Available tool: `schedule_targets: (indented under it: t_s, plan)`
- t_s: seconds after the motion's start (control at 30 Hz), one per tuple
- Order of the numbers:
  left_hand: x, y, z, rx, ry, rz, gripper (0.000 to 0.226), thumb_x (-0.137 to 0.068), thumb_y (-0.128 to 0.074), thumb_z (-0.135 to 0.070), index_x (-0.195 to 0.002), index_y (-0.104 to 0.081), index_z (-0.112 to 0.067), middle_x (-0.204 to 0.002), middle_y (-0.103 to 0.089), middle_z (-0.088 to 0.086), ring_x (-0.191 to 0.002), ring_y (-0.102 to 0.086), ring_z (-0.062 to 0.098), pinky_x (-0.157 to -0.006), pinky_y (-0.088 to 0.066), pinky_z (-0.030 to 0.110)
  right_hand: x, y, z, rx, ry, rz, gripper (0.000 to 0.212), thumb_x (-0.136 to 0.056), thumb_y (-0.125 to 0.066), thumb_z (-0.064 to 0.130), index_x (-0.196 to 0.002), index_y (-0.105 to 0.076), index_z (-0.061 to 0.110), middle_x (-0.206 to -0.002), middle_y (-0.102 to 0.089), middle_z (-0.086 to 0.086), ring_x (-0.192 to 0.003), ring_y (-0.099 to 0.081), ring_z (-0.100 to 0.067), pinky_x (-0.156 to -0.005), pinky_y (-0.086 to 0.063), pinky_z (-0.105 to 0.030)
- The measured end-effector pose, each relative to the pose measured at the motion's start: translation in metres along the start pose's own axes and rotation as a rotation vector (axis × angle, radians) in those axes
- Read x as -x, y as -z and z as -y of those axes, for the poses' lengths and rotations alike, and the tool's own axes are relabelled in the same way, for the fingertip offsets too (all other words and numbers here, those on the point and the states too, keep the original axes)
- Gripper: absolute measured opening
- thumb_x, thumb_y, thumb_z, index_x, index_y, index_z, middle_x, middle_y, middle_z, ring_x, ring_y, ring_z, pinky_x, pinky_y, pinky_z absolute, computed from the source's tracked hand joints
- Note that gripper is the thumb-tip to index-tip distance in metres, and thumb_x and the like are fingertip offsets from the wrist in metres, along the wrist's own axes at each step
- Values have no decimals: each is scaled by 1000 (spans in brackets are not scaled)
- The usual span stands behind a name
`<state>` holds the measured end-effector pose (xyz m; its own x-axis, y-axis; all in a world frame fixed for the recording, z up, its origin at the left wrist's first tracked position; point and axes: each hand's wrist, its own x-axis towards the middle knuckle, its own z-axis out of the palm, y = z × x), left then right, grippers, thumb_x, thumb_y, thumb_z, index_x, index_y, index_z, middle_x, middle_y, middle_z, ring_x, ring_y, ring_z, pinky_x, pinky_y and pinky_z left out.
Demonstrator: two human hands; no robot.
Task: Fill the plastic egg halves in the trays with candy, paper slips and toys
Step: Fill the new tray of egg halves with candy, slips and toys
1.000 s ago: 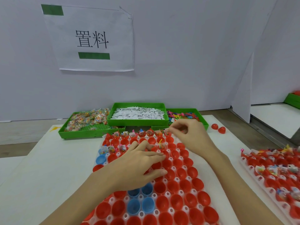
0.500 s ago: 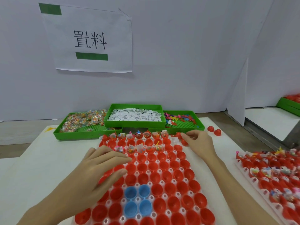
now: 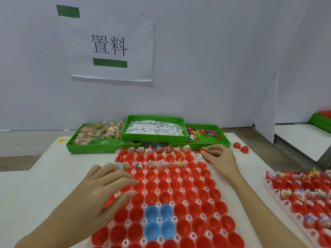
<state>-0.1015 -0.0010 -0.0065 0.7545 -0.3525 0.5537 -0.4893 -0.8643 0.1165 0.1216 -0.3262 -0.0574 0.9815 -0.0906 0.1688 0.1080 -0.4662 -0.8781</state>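
Green bins [image 3: 103,147] hold candy, slips, toys; right hand [image 3: 219,159] pinches an egg half [image 3: 203,150], left hand [image 3: 100,190] flat.

Glossy plastic egg halves [image 3: 162,187]; matt paper slips [image 3: 154,128]; perforated green plastic trays [image 3: 100,143]

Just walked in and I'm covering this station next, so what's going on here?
A person is filling plastic egg halves in a white tray. The left hand rests flat on the tray's left side; the right hand pinches something small at its far right corner. Only two far rows hold fillings; the rest sit empty. Green bins behind hold candy, paper slips and toys.
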Motion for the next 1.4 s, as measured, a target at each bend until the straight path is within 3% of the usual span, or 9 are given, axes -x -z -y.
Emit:
schedule_targets:
  t_s: [0.13, 0.3, 0.4, 0.57, 0.77, 0.9, 1.07, 1.23, 1.4]
  plan:
    - [1, 0, 2, -53, -31, 14, 41, -106, -40, -51, -112, -75, -32, -109, -66, -24, -104, -54, 1, -89, -36, 20, 2, 3, 2, -1, 22, -31, 34, -80, -87, 29, -104, -65, 20, -95, -69, 10, -89, -66, -4, -68, -45, -15]
    - [2, 1, 4, -92, -51, 21, 44, -107, -36, -52, -110, -75, -31, -107, -67, -23, -105, -54, 2, -89, -36, 19, 3, 9, 16, -81, 65, -70, 31, -82, -85, 24, -104, -64, 19, -96, -69, 4, -90, -68, -12, -70, -53, -22]
    - [2, 1, 5, -129, -72, 15, 47, -108, -34, -52, -108, -75, -30, -106, -68, -21, -104, -54, 4, -88, -37, 21, 6, 7, 30, -108, 109, -30, 33, -82, -85, 27, -108, -65, 25, -96, -69, 5, -87, -69, -9, -61, -52, -15]
    - [3, 2, 9, -222, -117, -1, 53, -110, -29, -51, -103, -76, -29, -102, -70, -18, -99, -56, 8, -85, -38, 24, 4, -10, 48, 117, 145, 53, 27, -82, -84, 24, -105, -69, 24, -84, -69, 6, -73, -68, -5, -66, -55, -23]
    - [3, 3, 17, -376, -187, -26, 51, -108, -33, -47, -94, -77, -24, -95, -70, -11, -92, -59, 16, -81, -38, 29, -6, -22, 56, 411, 154, 81, 27, -87, -79, 27, -107, -63, 19, -70, -62, 11, -62, -57, 1, -52, -35, -17]
    - [3, 4, 20, -396, -179, -5, 43, -105, -41, -46, -96, -76, -23, -98, -70, -10, -92, -61, 17, -81, -39, 30, -6, -21, 56, 408, 132, 92, 25, -95, -68, 42, -109, -63, 23, -77, -64, 10, -70, -60, -2, -58, -39, -21]
    - [4, 6, 20, -399, -174, 1, 46, -106, -39, -46, -97, -77, -23, -99, -71, -10, -91, -65, 19, -81, -39, 31, -4, -14, 53, 388, 160, 136, 20, -97, -67, 38, -107, -71, 21, -89, -67, 10, -79, -58, 2, -67, -45, -21]
    - [5, 5, 20, -384, -170, 0, 48, -107, -37, -47, -95, -77, -24, -97, -70, -11, -90, -65, 18, -81, -39, 30, -1, -12, 51, 329, 191, 88, 15, -99, -65, 33, -98, -73, 21, -80, -66, 16, -76, -60, 4, -70, -49, -20]
    - [5, 3, 23, -356, -175, -14, 51, -109, -33, -48, -94, -76, -24, -98, -69, -12, -91, -63, 17, -82, -39, 29, -3, -8, 54, 338, 206, 88, 16, -96, -70, 30, -95, -80, 17, -81, -70, 11, -76, -60, 4, -66, -40, -12]
